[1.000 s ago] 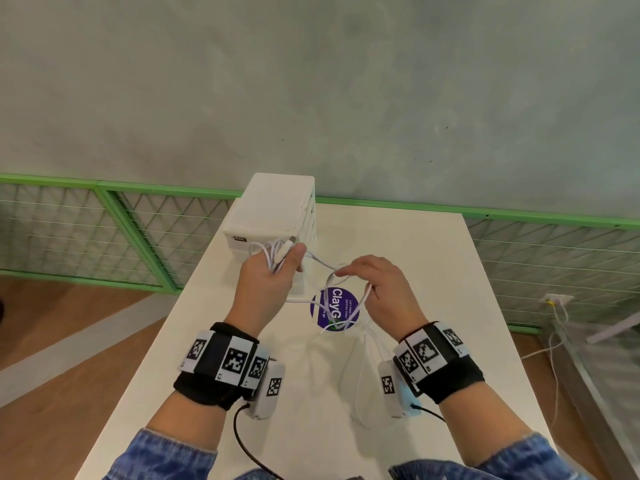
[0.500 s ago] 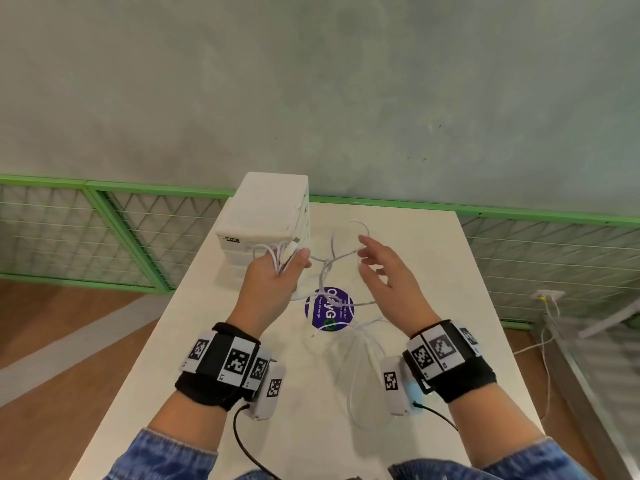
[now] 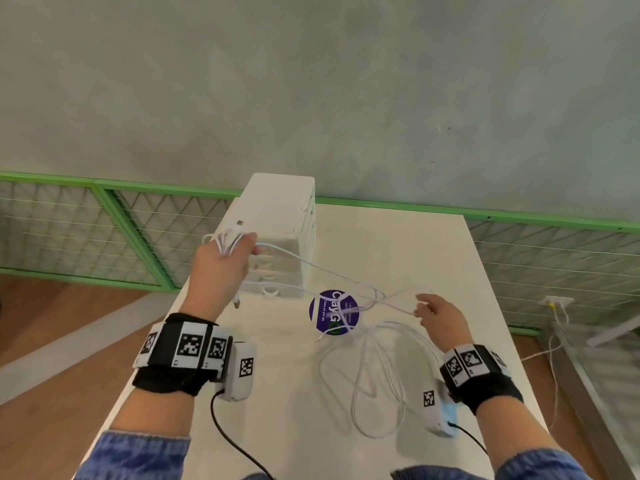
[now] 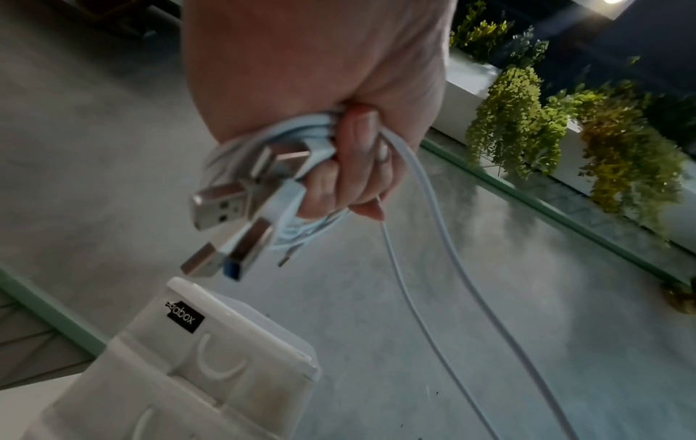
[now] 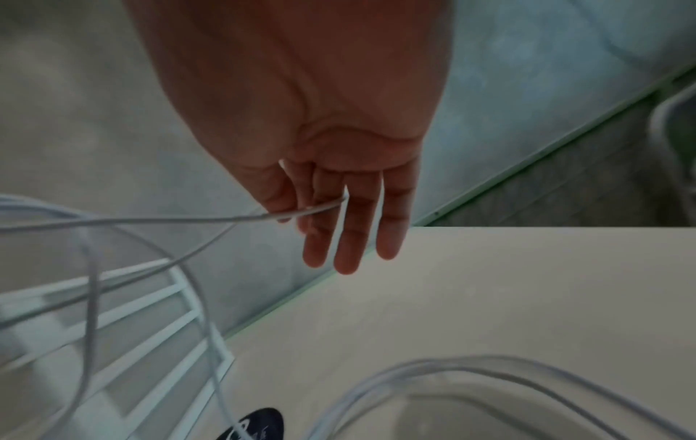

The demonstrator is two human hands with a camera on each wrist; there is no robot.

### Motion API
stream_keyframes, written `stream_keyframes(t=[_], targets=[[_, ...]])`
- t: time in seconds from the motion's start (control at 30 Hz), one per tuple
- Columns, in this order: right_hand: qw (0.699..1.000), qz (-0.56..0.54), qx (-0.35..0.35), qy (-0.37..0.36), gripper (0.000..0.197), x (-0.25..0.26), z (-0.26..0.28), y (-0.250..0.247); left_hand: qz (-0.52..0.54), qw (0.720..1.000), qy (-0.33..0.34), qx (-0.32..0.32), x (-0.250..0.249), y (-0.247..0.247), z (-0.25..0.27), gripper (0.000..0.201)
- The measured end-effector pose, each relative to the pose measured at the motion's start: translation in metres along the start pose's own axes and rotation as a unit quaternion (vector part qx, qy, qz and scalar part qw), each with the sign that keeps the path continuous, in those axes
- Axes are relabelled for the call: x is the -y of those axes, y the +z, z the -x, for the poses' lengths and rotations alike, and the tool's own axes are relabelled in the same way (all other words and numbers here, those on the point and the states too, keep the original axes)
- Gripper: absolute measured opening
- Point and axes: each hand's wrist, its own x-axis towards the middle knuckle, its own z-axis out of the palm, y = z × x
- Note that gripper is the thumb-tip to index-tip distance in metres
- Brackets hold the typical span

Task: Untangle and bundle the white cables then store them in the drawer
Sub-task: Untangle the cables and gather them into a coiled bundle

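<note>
Left hand was raised beside the top of the white drawer unit, fingers curled tight round a bunch of white cables, several USB plugs sticking out of the fist. Likely gathered there to keep the ends together as an anchor while the rest got sorted.

Right hand was low over the worktop, well apart from the left. Thumb and forefinger pinched one cable strand; the other fingers hung straight and slightly spread. The strand ran fairly taut from the fist across to the pinch, probably pulled sideways to draw it clear of the tangle.

Remaining slack lay in loose loops on the worktop in front of the right wrist, crossing over a round purple sticker. Drawers looked closed in the head view, so nothing stored yet. Judged stage: untangling, bundling only partly started in the left fist.
</note>
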Motion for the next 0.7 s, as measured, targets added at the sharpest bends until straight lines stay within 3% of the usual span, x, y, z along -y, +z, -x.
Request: stream_keyframes(t=[0.17, 0.27, 0.37, 0.43, 0.47, 0.53, 0.6, 0.7], targets=[[0.992, -0.026, -0.042, 0.118, 0.060, -0.055, -0.022, -0.001, -0.029, 0.999, 0.013, -0.040, 0.003, 0.001, -0.002, 0.025], [0.988, 0.037, -0.021, 0.148, 0.038, -0.067, -0.014, -0.003, -0.021, 0.998, 0.005, -0.060, 0.005, -0.001, -0.006, 0.026], [0.988, 0.085, -0.110, 0.060, 0.016, -0.028, 0.003, 0.002, -0.065, 0.998, 0.021, -0.006, -0.003, 0.014, 0.002, 0.029], [0.979, 0.033, -0.182, -0.084, 0.013, 0.017, 0.019, 0.006, -0.105, 0.993, 0.043, 0.036, -0.009, 0.032, 0.010, 0.032], [0.971, -0.027, -0.180, -0.155, 0.013, 0.041, 0.029, 0.008, -0.115, 0.991, 0.054, 0.051, -0.013, 0.040, 0.014, 0.034], [0.953, -0.128, -0.082, -0.260, 0.023, 0.087, 0.053, 0.008, -0.109, 0.988, 0.081, 0.074, -0.017, 0.052, 0.020, 0.033], [0.934, -0.135, 0.054, -0.326, 0.033, 0.116, 0.069, 0.016, -0.097, 0.987, 0.103, 0.080, -0.020, 0.060, 0.022, 0.030], [0.925, -0.058, 0.195, -0.321, 0.019, 0.115, 0.077, 0.046, -0.086, 0.985, 0.132, 0.070, -0.033, 0.059, 0.019, 0.028]])
